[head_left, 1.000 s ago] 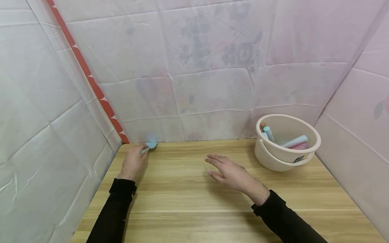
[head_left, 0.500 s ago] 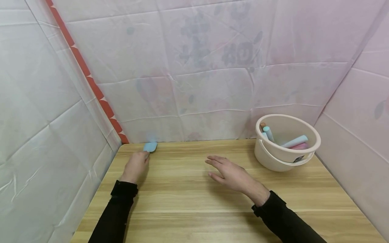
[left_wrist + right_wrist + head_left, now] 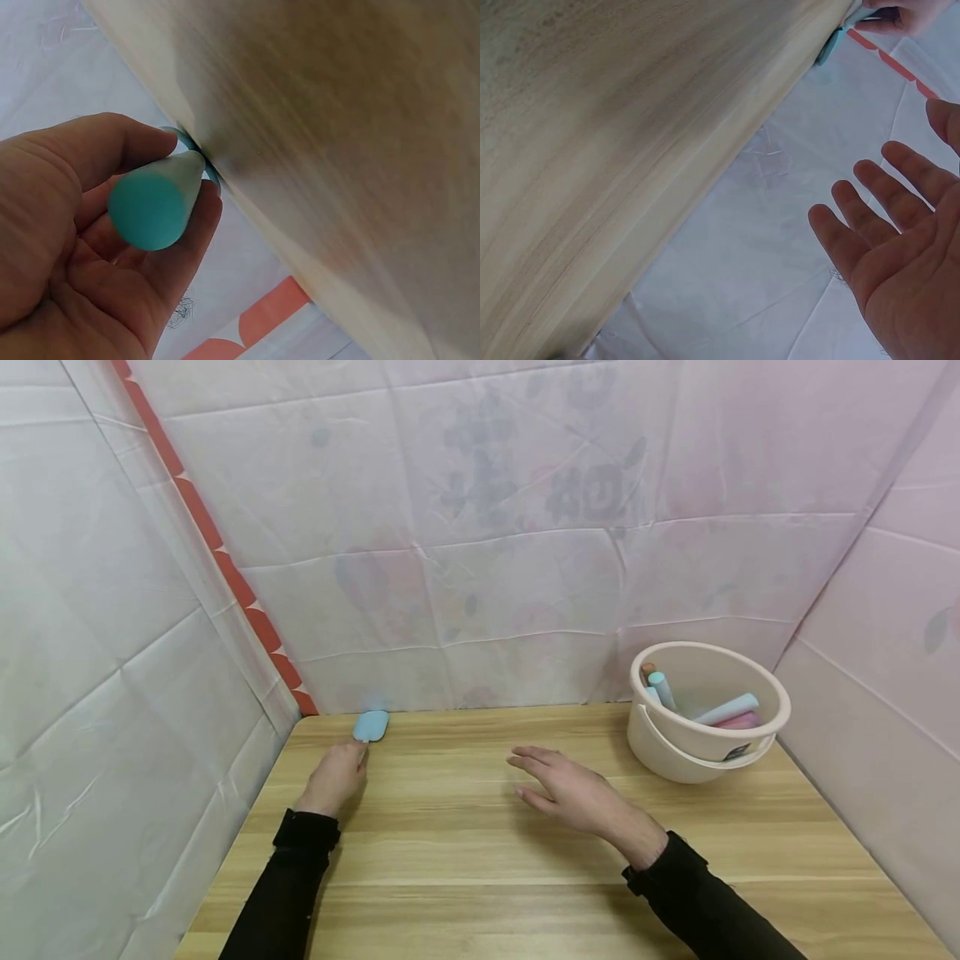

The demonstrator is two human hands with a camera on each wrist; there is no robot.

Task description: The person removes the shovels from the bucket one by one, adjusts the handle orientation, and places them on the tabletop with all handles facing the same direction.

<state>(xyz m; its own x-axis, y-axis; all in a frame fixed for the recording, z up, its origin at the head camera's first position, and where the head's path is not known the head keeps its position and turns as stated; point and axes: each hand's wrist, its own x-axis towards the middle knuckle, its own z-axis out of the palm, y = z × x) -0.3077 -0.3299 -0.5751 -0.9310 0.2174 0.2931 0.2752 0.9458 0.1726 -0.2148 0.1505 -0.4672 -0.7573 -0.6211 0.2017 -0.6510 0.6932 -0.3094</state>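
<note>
Near the table's back left corner, my left hand (image 3: 332, 778) pinches the handle of a light blue spatula. In the head view the spatula's flat, rounded blade (image 3: 371, 726) faces up at the table's back edge, while the hand covers most of the handle. The left wrist view looks straight at the handle's teal end (image 3: 150, 210), with thumb and fingers on either side of its pale shaft. My right hand (image 3: 573, 787) holds nothing and hovers over the middle of the table. Its fingers spread loosely in the right wrist view, palm (image 3: 922, 277) bare.
A cream bucket (image 3: 697, 647) with a carrying handle stands at the back right. Several light blue handles (image 3: 729, 708), a pink piece (image 3: 741, 721) and a brown one (image 3: 648, 668) lie inside. Pale cloth walls (image 3: 525, 585) enclose the wooden table (image 3: 465, 835) at back and sides.
My left hand has drawn back slightly toward me and turned the spatula, so its blade now shows flat and whole. The right hand has hardly moved.
</note>
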